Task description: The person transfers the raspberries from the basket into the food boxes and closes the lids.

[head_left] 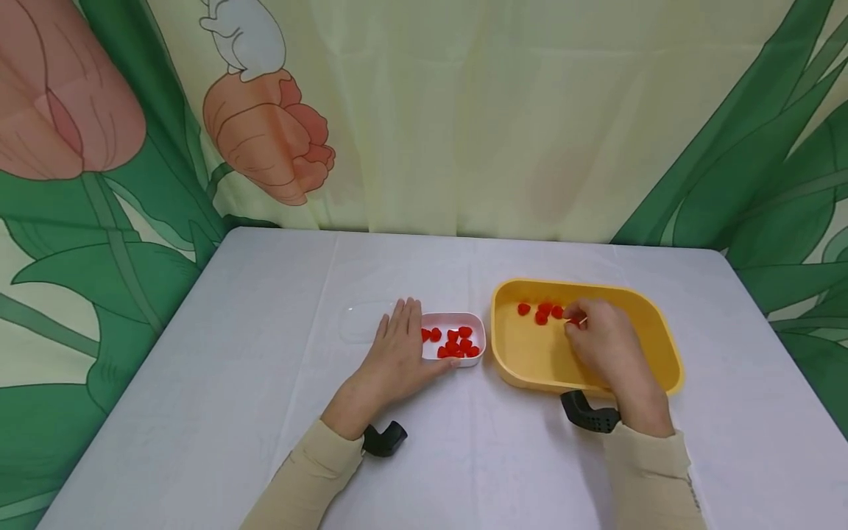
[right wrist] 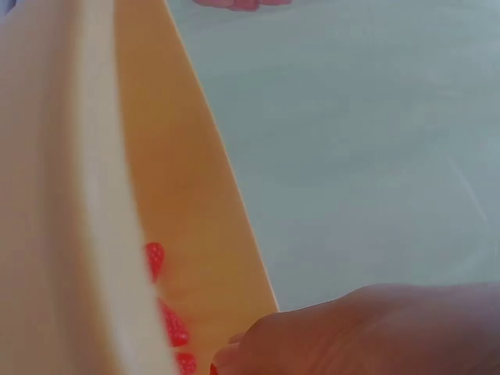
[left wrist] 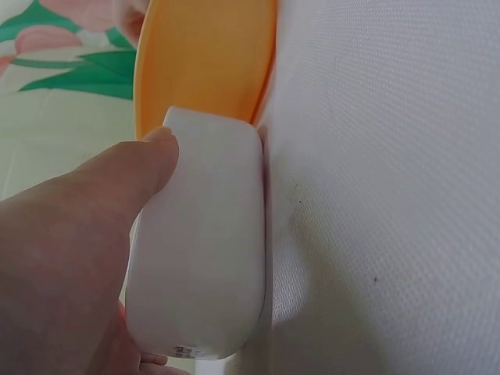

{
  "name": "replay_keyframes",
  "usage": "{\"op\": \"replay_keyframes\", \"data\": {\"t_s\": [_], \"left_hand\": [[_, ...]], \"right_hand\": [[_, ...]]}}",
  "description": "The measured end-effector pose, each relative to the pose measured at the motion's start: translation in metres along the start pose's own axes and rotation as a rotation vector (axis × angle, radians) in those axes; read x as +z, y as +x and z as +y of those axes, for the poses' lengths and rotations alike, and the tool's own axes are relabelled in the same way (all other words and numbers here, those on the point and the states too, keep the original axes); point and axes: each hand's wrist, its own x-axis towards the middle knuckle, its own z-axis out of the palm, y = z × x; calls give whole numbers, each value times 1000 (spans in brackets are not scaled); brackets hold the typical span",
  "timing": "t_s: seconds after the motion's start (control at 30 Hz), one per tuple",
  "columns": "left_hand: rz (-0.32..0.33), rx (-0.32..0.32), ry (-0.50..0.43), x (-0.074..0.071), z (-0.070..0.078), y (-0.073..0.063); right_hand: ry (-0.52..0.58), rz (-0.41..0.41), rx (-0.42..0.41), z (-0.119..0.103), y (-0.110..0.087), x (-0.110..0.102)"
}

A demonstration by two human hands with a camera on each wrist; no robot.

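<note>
My left hand [head_left: 395, 361] lies along the left side of a small white box [head_left: 482, 340], its fingers straight and its thumb [left wrist: 148, 168] resting against the rim. Several small red strawberry-shaped pieces [head_left: 453, 347] lie inside that box; the hand hides its left end. In the yellow tray [head_left: 530, 361], my right hand [head_left: 606, 342] reaches down with bent fingers and pinches a red piece [head_left: 575, 322], mostly covered by the fingertips. To the left of those fingers, several more red pieces [head_left: 542, 316] lie on the tray floor; the right wrist view shows their dimpled surface [right wrist: 173, 326].
A clear plastic lid [head_left: 364, 324] lies flat on the white tablecloth [head_left: 265, 353], left of the box. The tray stands just right of the box, its raised rim around the right hand. A patterned curtain [head_left: 464, 110] hangs behind the table.
</note>
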Motion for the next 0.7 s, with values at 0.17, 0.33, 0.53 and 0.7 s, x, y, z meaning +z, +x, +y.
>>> {"op": "replay_keyframes", "data": {"t_s": [0.17,0.33,0.53,0.7], "left_hand": [[3,5,0,1,-1,0],[-10,-8,-9,1,-1,0],[-8,-9,-11,2,-1,1],[1,-7,-6,2,-1,1]], "right_hand": [[-12,15,-34,-6,-1,0],[-24,41,-85,-11,-2,2],[-8,63,-109,-20,-6,3],[-7,97,-146,-25,-8,3]]}}
